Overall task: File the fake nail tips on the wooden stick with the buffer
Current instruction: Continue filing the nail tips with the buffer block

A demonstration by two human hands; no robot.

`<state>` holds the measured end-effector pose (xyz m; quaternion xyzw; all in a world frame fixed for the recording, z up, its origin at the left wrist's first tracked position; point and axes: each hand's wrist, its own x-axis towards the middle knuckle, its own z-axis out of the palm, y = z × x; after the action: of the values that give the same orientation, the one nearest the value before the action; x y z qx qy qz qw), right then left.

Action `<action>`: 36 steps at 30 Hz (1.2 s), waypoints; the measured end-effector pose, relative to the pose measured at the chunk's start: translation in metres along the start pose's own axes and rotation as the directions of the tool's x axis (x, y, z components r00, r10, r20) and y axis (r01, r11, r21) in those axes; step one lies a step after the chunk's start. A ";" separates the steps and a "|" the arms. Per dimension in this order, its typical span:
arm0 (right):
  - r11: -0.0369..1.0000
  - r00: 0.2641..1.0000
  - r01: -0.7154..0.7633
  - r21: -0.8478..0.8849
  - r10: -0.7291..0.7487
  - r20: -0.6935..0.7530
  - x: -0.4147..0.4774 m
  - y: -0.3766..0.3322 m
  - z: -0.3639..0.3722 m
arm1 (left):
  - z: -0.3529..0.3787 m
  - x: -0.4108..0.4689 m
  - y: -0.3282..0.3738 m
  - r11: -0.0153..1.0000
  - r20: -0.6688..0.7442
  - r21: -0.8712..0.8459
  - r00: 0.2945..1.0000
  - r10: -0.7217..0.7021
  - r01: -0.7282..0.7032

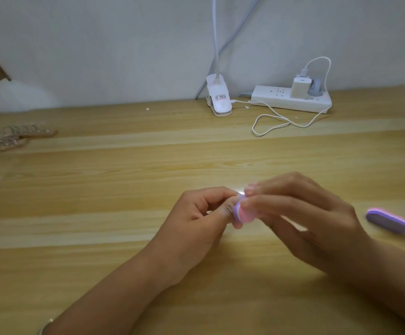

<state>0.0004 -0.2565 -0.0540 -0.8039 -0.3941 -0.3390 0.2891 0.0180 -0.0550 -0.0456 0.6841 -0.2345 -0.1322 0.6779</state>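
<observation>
I see both hands meeting just below the middle of the frame, raised a little off the pale wooden surface [100, 165]. The right hand [305, 213] pinches a pink-and-purple oval buffer [243, 213] between thumb and forefinger, its other fingers spread loosely behind. I judge that hold leaves the wrist free for short strokes. The left hand [201, 216] has its fingers curled in, with thumb and forefinger tips pressed together right against the buffer's face. What they pinch is hidden, so I cannot tell whether it is a nail tip or a stick end. A small glint shows at the contact, nothing more. Keeping the work tight between both sets of fingertips would steady something that small, I think.

At the left edge of the frame, well apart from the hands, lie flat wooden sticks with rows of clear fake nail tips [15, 137], probably waiting their turn. A second purple-and-pink buffer block [387, 220] lies at the right edge, near the right hand, within easy reach as a spare. In the upper middle, against the wall, stand a white clip lamp base [218, 99] and a white power strip [290, 100] with a looping white cable [271, 122].
</observation>
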 end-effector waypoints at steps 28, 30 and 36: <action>0.999 0.999 -0.034 0.003 0.034 0.025 0.002 -0.002 -0.005 | -0.002 -0.004 0.008 0.921 0.201 -0.239 0.944 -0.263 0.308; 0.997 0.997 -0.074 0.001 0.074 0.008 0.002 0.001 -0.008 | -0.003 -0.003 0.009 0.910 0.212 -0.255 0.937 -0.276 0.326; 0.999 0.999 -0.032 -0.007 0.032 0.025 0.001 -0.003 -0.002 | -0.004 -0.003 0.010 0.896 0.217 -0.266 0.927 -0.305 0.357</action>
<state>-0.0021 -0.2561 -0.0509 -0.8153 -0.3836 -0.3255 0.2867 0.0157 -0.0497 -0.0365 0.5892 -0.1485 -0.3377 0.7188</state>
